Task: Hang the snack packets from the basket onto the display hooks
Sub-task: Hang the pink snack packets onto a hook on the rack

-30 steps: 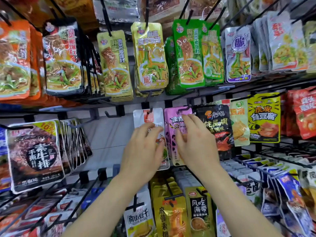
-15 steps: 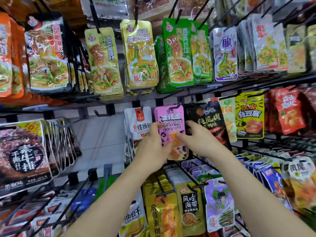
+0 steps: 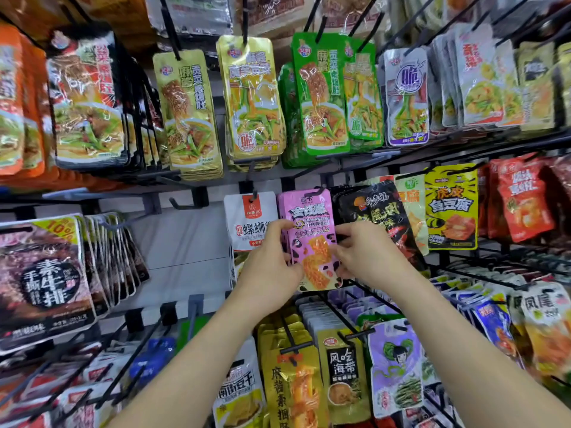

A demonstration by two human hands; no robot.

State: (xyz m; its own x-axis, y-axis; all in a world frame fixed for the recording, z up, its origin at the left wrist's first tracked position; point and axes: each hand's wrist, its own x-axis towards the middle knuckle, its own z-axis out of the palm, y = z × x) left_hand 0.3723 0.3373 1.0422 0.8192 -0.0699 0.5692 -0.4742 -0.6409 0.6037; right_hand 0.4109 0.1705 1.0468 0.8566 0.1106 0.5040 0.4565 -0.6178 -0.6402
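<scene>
Wall-to-wall racks of glossy pouches here. Left hand (image 3: 272, 261) and right hand (image 3: 367, 257) have slid down from the top and now pinch the side edges of the pink packet (image 3: 312, 217), a flat, crinkly foil rectangle hanging between a white packet (image 3: 250, 220) and a black packet (image 3: 377, 211). It's probably seated on its hook (image 3: 318, 190), though that bit's blurry.

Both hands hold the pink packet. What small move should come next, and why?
Probably ease the pink packet back on its hook, then let go. Its top sits at the hook, between the white packet and the black packet, and the left hand and right hand pinch its sides. Whether the hole is threaded, I cannot tell.
</scene>
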